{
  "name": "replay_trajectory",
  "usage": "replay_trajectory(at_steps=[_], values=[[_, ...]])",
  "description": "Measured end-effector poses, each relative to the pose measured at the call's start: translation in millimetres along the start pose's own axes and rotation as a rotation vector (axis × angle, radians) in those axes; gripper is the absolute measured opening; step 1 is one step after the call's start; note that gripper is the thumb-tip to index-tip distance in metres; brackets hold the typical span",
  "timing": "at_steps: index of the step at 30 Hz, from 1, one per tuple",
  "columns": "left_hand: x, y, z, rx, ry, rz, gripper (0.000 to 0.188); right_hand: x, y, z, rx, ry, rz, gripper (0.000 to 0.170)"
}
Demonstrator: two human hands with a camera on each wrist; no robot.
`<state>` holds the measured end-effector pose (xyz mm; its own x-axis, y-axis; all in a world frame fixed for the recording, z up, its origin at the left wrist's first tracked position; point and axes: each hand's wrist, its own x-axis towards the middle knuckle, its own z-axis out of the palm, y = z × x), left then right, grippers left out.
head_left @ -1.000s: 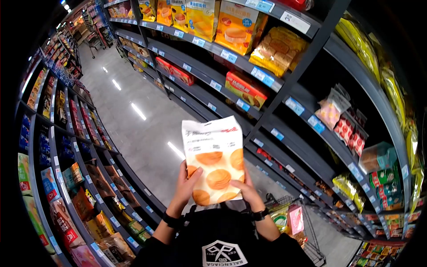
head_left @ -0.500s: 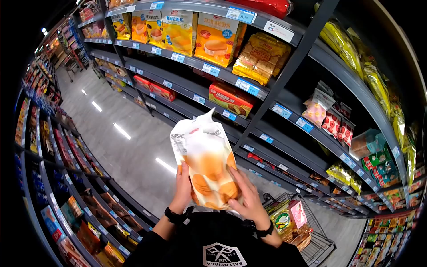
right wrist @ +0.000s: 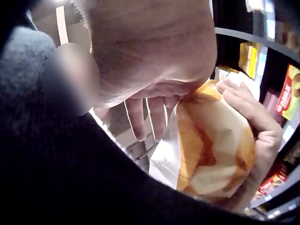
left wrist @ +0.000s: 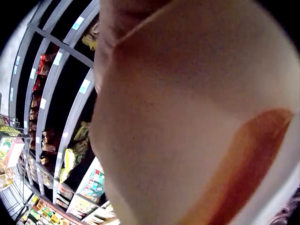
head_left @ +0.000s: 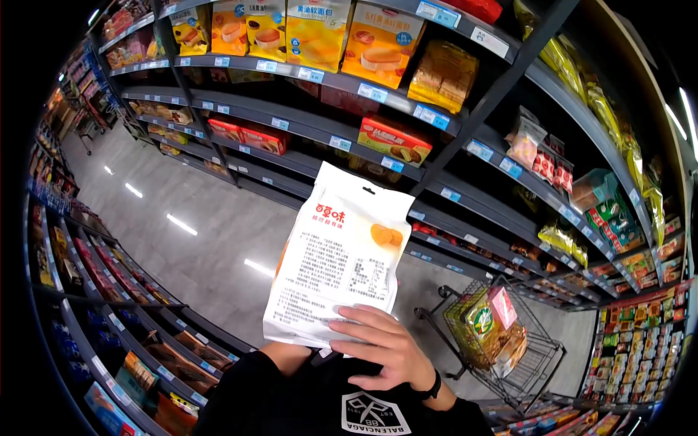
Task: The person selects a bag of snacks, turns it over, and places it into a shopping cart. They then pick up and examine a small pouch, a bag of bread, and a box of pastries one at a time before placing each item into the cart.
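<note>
A white snack bag (head_left: 342,254) with round orange-brown pastries pictured on it stands tilted before my chest, its printed back towards me in the head view. My right hand (head_left: 385,349) lies across the bag's lower right part, fingers straight and spread on the print. Behind the bag, my left hand is mostly hidden in the head view. The right wrist view shows that left hand (right wrist: 255,117) gripping the pastry-pictured side with bent fingers. In the left wrist view the bag (left wrist: 187,117) fills most of the picture.
A wire shopping cart (head_left: 534,349) stands at my right, carrying packaged food and a pink box (head_left: 502,307). Ahead, a dark shelf (head_left: 291,156) bears yellow bread bags (head_left: 316,36) and a red box (head_left: 394,142). More shelving (head_left: 109,320) runs along the left of the grey floor (head_left: 145,174).
The bag has been turned over, from its pastry-pictured side to its printed back. My right hand has shifted from the bag's side edge to lie across its back; my left has gone behind it.
</note>
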<state>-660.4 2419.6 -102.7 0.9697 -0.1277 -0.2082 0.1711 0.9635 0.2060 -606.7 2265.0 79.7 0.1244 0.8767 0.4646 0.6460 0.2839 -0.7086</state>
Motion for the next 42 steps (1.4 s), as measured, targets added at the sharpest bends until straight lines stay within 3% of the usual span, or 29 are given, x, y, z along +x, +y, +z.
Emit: replay_trajectory(at_steps=[7,11,12,13,14,15,16,17,19,21,22,24,25,26,30,31,33,34,35,38,42], values=[[-53.1,11.2,-1.5,-0.052,-0.059,-0.062,0.034,1.8,-11.3,34.0,-0.104,0.191,0.107,0.041],[-72.6,14.7,2.7,-0.053,-0.030,0.005,0.033,-8.2,-5.3,41.3,-0.334,0.287,0.156,0.035],[-75.6,16.1,7.0,-0.029,0.004,0.062,0.032,-14.2,-1.5,44.5,-0.238,0.378,0.308,0.035],[-70.8,19.9,9.9,0.044,0.052,0.158,0.032,-20.7,1.9,47.2,-0.141,0.470,0.458,0.034],[-62.7,24.4,11.6,0.149,0.092,0.260,0.032,-27.4,4.5,49.2,-0.151,0.480,0.461,0.034],[-33.7,37.3,10.3,0.598,0.170,0.468,0.025,-33.8,7.4,50.5,0.028,0.540,0.601,0.035],[-25.8,40.3,10.9,0.793,0.395,0.480,0.030,-39.1,10.6,51.1,0.214,0.597,0.737,0.037],[-18.4,39.4,-7.9,0.881,0.487,0.528,0.036,-43.9,13.2,50.9,0.283,0.636,0.825,0.042],[-12.3,39.0,-17.7,0.971,0.575,0.570,0.043,-60.5,31.9,50.4,0.415,0.737,0.829,0.044],[-20.6,41.9,4.0,1.310,0.769,0.657,0.049,-68.3,37.6,41.8,0.629,0.821,0.813,0.055],[-23.9,43.4,15.5,1.315,0.766,0.650,0.049,-67.6,39.8,38.7,0.631,0.828,0.816,0.055],[-27.0,43.4,35.6,1.530,0.780,0.587,0.047,-69.0,43.7,34.2,0.365,0.704,0.799,0.069],[-25.4,39.5,40.2,1.537,0.771,0.585,0.047,-72.9,49.6,32.6,0.176,0.621,0.800,0.081],[-23.4,33.7,44.2,1.632,0.734,0.609,0.045,-74.1,55.5,32.0,0.174,0.631,0.799,0.081],[-21.9,15.0,83.2,1.774,0.567,0.629,0.040,-84.7,73.6,24.5,0.416,0.834,0.769,0.082],[-20.7,13.2,95.1,1.707,0.543,0.525,0.034,-89.8,75.1,17.4,0.516,0.924,0.773,0.080],[-11.6,7.0,100.7,1.668,0.454,0.541,0.035,-99.1,80.6,11.4,0.576,1.050,0.752,0.074],[-8.6,4.6,103.1,1.615,0.371,0.549,0.039,-104.2,80.8,8.1,0.585,1.051,0.743,0.074],[-6.5,8.2,105.3,1.505,0.340,0.347,0.054,-110.0,81.1,2.7,0.506,1.039,0.713,0.074],[10.5,-2.0,82.7,1.275,0.250,0.441,0.071,-126.0,84.6,-15.1,0.419,1.043,0.628,0.072],[19.3,-23.7,82.2,1.199,0.141,0.413,0.085,-153.5,101.2,-23.6,0.748,1.215,0.589,0.065]])
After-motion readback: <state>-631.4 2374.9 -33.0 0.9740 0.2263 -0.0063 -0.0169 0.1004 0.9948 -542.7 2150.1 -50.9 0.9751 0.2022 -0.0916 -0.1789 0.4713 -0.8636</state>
